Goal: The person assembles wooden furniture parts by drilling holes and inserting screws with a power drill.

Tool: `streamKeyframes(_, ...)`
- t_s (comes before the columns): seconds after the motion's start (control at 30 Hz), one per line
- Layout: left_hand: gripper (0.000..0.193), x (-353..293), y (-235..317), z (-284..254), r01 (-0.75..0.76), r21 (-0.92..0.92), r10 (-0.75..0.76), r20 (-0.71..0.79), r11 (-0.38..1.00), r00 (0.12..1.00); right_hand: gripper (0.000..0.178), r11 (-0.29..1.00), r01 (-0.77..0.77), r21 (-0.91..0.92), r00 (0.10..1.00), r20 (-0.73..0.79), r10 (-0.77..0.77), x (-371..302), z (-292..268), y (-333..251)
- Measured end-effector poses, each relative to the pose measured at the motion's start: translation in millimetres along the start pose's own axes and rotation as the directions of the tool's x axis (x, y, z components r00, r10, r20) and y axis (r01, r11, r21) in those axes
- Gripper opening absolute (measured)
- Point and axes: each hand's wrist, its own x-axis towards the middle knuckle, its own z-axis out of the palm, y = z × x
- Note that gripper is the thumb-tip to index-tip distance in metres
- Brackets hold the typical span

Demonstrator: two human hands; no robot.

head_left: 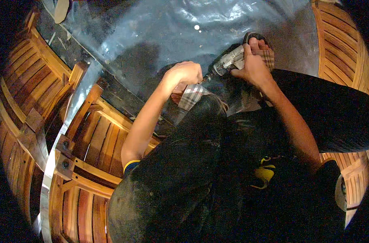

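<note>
My right hand [254, 67] is wrapped round a power drill [230, 60] with a grey and black body. The drill lies tilted, its narrow front end pointing down and left toward my left hand [186, 73]. That hand is closed, its fingers curled beside the drill's tip. Whatever they grip is hidden from view. Beige checked cloth [191, 96] shows just below my left hand, and a similar checked piece [267, 58] shows beside my right hand, with what look like toes close to each.
Dark, shiny sheeting [172, 36] covers the floor ahead. Slatted wooden furniture [99, 133] stands along the left, with more slatted wood [340, 40] at the far right. A pale, rounded piece [61, 10] lies at the top left. My dark-clothed legs fill the lower middle.
</note>
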Motion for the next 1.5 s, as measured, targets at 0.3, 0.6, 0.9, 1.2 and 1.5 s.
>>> streamKeyframes(0.3, 0.022, -23, 41, -12, 0.160, 0.107, -0.156, -0.043, 0.981, 0.987, 0.086, 0.977, -0.123, 0.174, 0.960, 0.272, 0.072, -1, -8, -3)
streamKeyframes(0.6, 0.025, -71, 58, -7, 0.209, 0.036, -0.194, -0.246, 0.977, 0.950, 0.084, 0.945, -0.205, 0.257, 0.920, 0.379, 0.096, 7, -4, 6)
streamKeyframes(0.9, 0.030, -86, 64, 5, 0.313, -0.042, -0.305, -0.384, 0.949, 0.872, 0.083, 0.904, -0.255, 0.344, 0.868, 0.493, 0.057, 17, 6, 7)
streamKeyframes(1.2, 0.031, -83, 54, 9, 0.284, -0.087, -0.297, -0.357, 0.955, 0.886, 0.082, 0.973, -0.127, 0.194, 0.918, 0.394, 0.041, 17, 6, 4)
streamKeyframes(1.5, 0.032, -81, 42, 14, 0.234, -0.061, -0.238, -0.403, 0.970, 0.884, 0.081, 0.965, -0.086, 0.250, 0.943, 0.332, -0.002, 13, 7, 1)
